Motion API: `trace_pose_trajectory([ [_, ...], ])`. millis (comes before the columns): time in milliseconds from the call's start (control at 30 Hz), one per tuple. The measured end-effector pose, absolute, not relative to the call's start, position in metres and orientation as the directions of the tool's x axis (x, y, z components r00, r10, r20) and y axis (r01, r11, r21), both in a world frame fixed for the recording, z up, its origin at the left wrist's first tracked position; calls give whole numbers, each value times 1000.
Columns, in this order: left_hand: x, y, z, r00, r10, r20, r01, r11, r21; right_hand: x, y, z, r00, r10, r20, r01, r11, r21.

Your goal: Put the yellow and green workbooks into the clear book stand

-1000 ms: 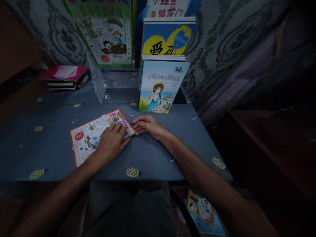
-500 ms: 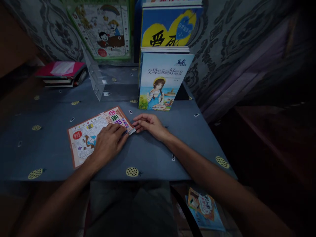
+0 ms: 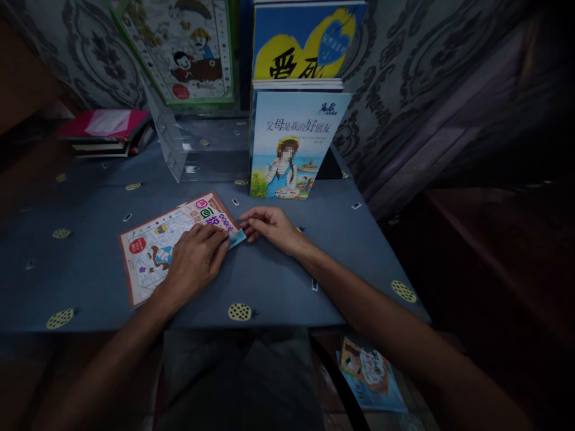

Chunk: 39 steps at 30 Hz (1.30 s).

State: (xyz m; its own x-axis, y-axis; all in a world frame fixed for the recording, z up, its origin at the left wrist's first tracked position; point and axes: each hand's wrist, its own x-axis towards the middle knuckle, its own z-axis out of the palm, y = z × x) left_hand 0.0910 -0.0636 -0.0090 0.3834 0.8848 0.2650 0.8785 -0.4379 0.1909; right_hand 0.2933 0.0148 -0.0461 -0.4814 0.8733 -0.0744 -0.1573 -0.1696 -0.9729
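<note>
A colouring book (image 3: 153,238) with a brown border and line drawings on its cover lies at a slant on the blue tablecloth. My left hand (image 3: 197,254) rests across its lower right part, fingers stretched over the cover and hiding some of it. At the book's right corner, a small blue piece (image 3: 238,238) shows from under the cover; it may be an inner page or back cover. My right hand (image 3: 272,227) is at that corner, its thumb and curled fingers closed around the edge. The exact contact of the fingertips is partly hidden.
A light blue book (image 3: 287,173) stands upright just behind my right hand, before a taller blue and yellow book (image 3: 269,42). A clear plastic stand (image 3: 168,140), a green-bordered book (image 3: 202,75) and a pink-topped stack (image 3: 108,126) sit farther back. More booklets (image 3: 372,377) lie below the table edge.
The corner under the cover showed pale before and now shows blue and wider. Both hands keep nearly the same place; the whole view has shifted slightly.
</note>
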Motion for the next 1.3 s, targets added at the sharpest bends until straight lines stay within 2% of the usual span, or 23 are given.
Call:
trace_pose_trajectory([
  [300,93,-64,-11,388,880,275,885,-439,153,293,15,-48,-485,872,-68,-147,-158,-976],
  [567,94,-67,-13,410,882,233,902,-429,38,296,16,-46,-505,860,-75,-126,-159,-979],
  [733,94,-68,-14,405,890,210,909,-416,9,298,15,-44,-501,862,-77,-109,-151,-983],
  [933,95,-69,-15,432,868,244,897,-441,-21,299,15,-46,-506,860,-67,-88,-129,-988],
  [1100,95,-70,-18,455,836,306,886,-461,-57,301,15,-44,-504,863,-43,-12,-57,-998],
  [1300,95,-71,-20,497,798,341,864,-493,-105,298,4,-34,-489,870,66,107,134,-985],
])
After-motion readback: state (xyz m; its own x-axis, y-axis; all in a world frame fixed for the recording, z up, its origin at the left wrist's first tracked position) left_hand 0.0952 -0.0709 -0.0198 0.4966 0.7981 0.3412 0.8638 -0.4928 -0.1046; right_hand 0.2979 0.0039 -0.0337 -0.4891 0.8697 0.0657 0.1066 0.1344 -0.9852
